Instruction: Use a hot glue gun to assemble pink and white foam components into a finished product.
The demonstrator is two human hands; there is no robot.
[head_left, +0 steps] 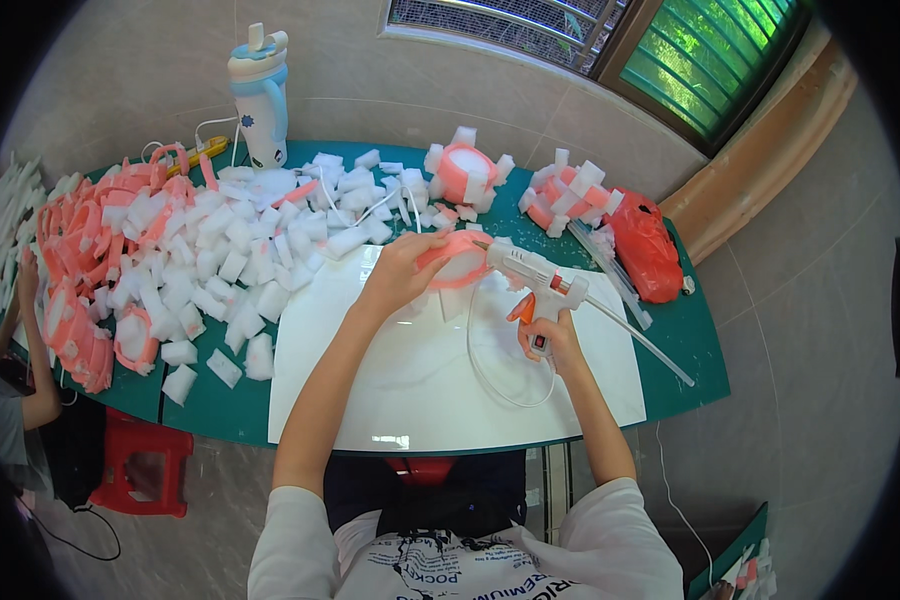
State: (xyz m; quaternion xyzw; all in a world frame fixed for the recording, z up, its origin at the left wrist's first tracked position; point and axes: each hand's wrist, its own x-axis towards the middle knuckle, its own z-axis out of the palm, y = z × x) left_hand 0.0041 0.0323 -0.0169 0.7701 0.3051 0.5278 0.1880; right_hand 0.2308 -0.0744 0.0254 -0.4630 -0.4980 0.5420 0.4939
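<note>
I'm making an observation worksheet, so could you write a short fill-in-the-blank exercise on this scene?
1. The right hand holds a glue gun whose trigger is ____.
2. The left hand holds a ____-and-white piece.
3. The bottle stands to the ____ of the red bag.
4. The stool at the picture's left is ____.

Missing words: orange; pink; left; red.

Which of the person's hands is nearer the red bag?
Right. The right hand, gripping the glue gun, is left of the red bag, nearer the person; the left hand, holding the pink-and-white piece, is farther left.
</note>
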